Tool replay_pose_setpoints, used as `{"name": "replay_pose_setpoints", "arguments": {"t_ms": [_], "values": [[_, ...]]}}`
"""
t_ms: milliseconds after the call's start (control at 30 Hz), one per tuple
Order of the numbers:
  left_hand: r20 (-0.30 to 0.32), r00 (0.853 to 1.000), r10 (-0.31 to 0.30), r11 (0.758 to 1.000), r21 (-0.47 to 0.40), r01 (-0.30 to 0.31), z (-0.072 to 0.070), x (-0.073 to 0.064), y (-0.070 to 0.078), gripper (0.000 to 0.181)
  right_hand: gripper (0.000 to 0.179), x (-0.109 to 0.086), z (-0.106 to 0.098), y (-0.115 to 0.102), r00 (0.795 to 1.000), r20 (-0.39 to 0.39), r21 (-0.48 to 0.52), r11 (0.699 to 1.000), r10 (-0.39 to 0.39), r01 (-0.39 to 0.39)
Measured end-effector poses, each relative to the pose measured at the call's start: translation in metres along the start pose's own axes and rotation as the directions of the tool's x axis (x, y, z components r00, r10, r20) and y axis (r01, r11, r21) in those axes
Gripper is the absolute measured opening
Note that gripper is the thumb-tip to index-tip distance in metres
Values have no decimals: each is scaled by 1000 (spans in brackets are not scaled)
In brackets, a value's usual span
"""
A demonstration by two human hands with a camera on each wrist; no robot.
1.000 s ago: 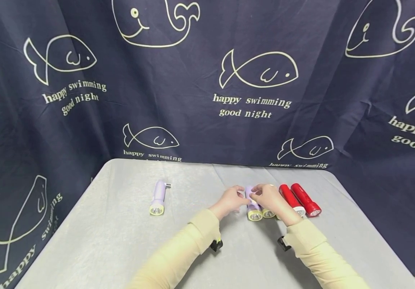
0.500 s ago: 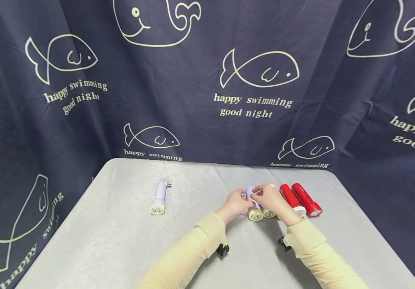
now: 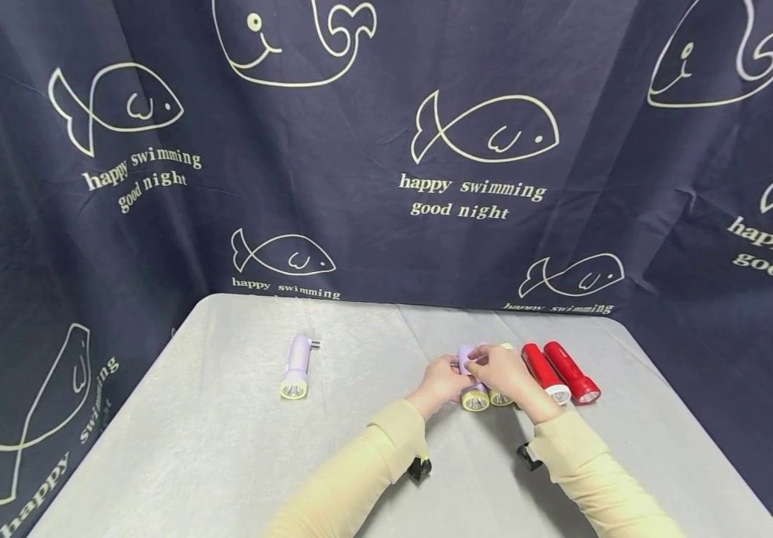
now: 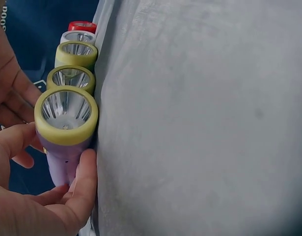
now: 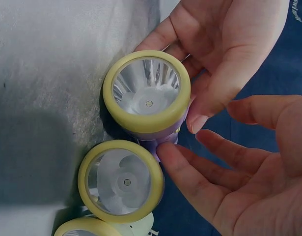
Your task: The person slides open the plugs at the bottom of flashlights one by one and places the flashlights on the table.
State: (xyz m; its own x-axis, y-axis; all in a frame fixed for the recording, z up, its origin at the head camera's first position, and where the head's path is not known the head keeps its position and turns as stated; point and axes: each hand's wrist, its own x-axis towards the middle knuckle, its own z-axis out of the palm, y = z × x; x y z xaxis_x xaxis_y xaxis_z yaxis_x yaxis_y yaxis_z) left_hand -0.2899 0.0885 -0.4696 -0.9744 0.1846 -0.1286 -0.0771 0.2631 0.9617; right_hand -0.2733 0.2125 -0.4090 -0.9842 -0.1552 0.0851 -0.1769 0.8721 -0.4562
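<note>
A purple flashlight with a yellow rim (image 3: 476, 401) lies on the table at the left end of a row. My left hand (image 3: 441, 382) grips it, the fingers and thumb curled about its body in the left wrist view. From the other side comes my right hand (image 3: 502, 370); in the right wrist view a fingertip touches the purple body while the thumb stands apart from it. Close beside lies a second yellow-rimmed flashlight (image 5: 122, 181), then a third yellow-rimmed one (image 4: 78, 54), mostly hidden by the right hand in the head view.
Farther right in the row lie a red flashlight with a white rim (image 3: 545, 373) and an all-red flashlight (image 3: 571, 373). Another purple flashlight (image 3: 296, 368), with metal prongs sticking out, lies apart at the left. A dark blue curtain (image 3: 359, 187) hangs behind the table (image 3: 225, 448).
My left hand has moved a little to the right and closed round the purple flashlight. The right hand has stayed nearly in place, and the row looks the same.
</note>
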Motion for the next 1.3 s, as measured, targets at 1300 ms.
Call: {"name": "replay_pose_setpoints", "arguments": {"t_ms": [1300], "values": [[-60,998,-32,999,-24,31,0,4,1,38,26,2,1,-1,1000,-13,0,1000,4,-4]]}}
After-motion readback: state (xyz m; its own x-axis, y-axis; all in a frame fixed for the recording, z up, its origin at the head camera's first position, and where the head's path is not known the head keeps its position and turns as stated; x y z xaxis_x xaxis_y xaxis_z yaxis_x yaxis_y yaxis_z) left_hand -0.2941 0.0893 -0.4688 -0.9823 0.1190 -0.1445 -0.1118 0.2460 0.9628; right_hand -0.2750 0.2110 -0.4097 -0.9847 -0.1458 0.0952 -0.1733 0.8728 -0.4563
